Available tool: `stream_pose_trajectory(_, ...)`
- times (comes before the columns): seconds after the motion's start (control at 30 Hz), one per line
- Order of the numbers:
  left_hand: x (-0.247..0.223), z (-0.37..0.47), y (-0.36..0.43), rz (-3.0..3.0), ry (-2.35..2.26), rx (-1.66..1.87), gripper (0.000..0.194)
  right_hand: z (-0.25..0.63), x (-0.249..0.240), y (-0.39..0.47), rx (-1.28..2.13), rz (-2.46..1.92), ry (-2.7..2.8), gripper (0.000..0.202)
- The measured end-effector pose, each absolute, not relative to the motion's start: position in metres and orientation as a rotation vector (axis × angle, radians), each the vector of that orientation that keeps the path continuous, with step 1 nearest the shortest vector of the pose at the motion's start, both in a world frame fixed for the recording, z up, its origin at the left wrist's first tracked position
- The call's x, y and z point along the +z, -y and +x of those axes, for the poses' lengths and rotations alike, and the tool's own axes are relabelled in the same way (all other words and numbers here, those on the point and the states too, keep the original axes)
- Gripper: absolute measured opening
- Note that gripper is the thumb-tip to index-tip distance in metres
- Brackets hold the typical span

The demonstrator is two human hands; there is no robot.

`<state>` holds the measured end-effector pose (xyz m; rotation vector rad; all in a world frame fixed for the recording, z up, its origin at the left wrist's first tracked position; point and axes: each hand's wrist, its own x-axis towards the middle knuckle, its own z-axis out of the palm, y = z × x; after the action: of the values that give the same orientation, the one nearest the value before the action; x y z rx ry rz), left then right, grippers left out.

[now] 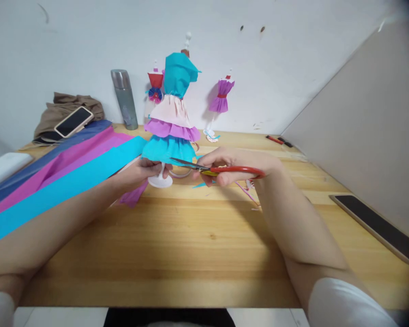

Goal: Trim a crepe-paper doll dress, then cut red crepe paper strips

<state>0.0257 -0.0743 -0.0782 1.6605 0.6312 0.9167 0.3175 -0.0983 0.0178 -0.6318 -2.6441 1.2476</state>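
Pale wall (293, 59) rises behind a light wooden table (204, 259), where a miniature dress form (172, 109) in tiered crepe-like layers stands near the middle, between the two hands, with two smaller dressed forms behind it. Its white stem (162, 170) and round base (160, 181) show below the lowest turquoise tier (168, 147). The left hand (145, 170) is at this hem, fingers curled behind the stem; whether they pinch the paper or clasp the stem, I cannot tell. The right hand (225, 164) grips red-handled scissors (240, 170), their blades reaching across in front of the stem, just below the hem; how far apart the blades stand is unclear. Judging by its look, the form should be light and rather top-heavy, with a narrow foot that could tip under a sideways tug. Its gathered skirts seem soft, thin and easily crushed or torn, so the stem or base looks the safest place to hold, and any touch on the hem is best kept to a loose pinch at the edge. The scissors appear stiff and firm, to be held by the loops alone. Long turquoise strips (88, 175) beside the left forearm look just as flimsy, likely to crease if squeezed.
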Motion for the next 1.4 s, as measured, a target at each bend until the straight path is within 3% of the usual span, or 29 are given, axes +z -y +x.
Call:
stream_pose_trajectory(0.6,-0.081,0.027,0.074,1.704,-0.621,0.914,0.051,0.318,0.007,0.091,1.332,-0.434,2.625,0.07)
stream_pose_trajectory(1.4,-0.08,0.027,0.074,1.713,-0.627,0.903,0.052,0.318,0.015,0.096,1.275,-0.678,2.664,0.075)
